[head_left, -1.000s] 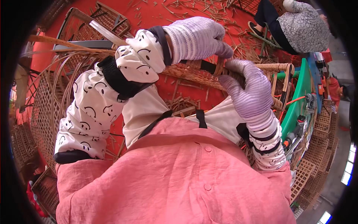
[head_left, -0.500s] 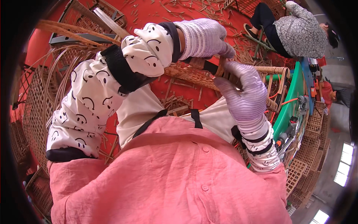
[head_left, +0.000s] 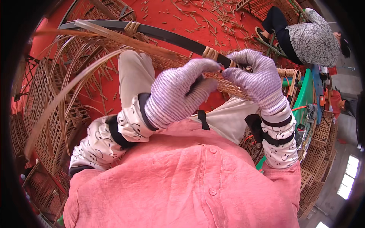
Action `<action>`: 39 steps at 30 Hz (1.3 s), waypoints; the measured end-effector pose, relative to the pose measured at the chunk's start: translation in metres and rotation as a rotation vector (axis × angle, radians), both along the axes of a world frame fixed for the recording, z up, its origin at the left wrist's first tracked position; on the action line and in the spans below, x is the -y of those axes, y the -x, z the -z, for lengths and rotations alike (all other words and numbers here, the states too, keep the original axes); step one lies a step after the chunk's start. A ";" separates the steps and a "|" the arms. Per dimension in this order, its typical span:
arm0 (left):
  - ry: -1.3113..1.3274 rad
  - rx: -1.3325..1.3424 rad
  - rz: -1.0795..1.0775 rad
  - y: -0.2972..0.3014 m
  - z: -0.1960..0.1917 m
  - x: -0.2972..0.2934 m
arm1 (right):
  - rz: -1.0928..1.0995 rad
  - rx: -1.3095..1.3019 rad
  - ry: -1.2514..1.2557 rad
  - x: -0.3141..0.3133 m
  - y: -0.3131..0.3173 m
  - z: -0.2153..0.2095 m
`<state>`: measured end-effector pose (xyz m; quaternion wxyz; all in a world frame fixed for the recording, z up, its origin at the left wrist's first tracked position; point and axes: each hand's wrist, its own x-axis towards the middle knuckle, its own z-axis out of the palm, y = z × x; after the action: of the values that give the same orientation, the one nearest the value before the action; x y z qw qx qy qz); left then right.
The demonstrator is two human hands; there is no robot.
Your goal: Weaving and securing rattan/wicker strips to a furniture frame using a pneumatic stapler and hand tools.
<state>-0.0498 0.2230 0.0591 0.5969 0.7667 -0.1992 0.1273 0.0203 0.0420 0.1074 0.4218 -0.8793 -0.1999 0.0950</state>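
Red floor [head_left: 159, 17], scraps [head_left: 209, 28] | loose strip [head_left: 62, 95] crossing before woven basket [head_left: 38, 97] | left hand [head_left: 176, 89] parted, right hand [head_left: 260, 76] grasping dark bar [head_left: 167, 34]

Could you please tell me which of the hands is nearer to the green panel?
Right. The right hand is left of the green panel; the left hand is farther left.

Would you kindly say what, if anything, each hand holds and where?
The right hand appears to hold the dark curved bar just right of a tan wrapping. I cannot tell for the left hand.
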 end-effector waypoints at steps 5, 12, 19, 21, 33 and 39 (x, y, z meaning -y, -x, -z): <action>0.001 -0.303 0.004 0.010 0.023 0.010 | -0.128 -0.138 -0.038 0.004 -0.010 -0.004; 0.192 -0.579 0.118 -0.008 0.017 0.024 | -0.201 -0.211 -0.072 0.005 -0.015 -0.005; 0.506 -0.970 0.175 -0.010 -0.029 0.013 | -0.262 0.479 0.196 -0.001 0.001 0.006; 0.333 -0.935 0.242 -0.012 -0.045 0.007 | -0.197 0.466 0.250 -0.004 0.003 0.002; -0.520 -0.039 0.237 -0.062 -0.052 -0.020 | -0.124 0.592 0.305 -0.010 0.006 0.006; -0.444 -0.265 0.297 -0.075 -0.056 -0.009 | -0.077 0.515 0.278 0.002 0.012 0.005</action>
<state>0.0253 0.2317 0.1153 0.4473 0.8510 -0.2524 -0.1096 0.0087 0.0400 0.1026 0.2290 -0.9155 -0.3185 -0.0889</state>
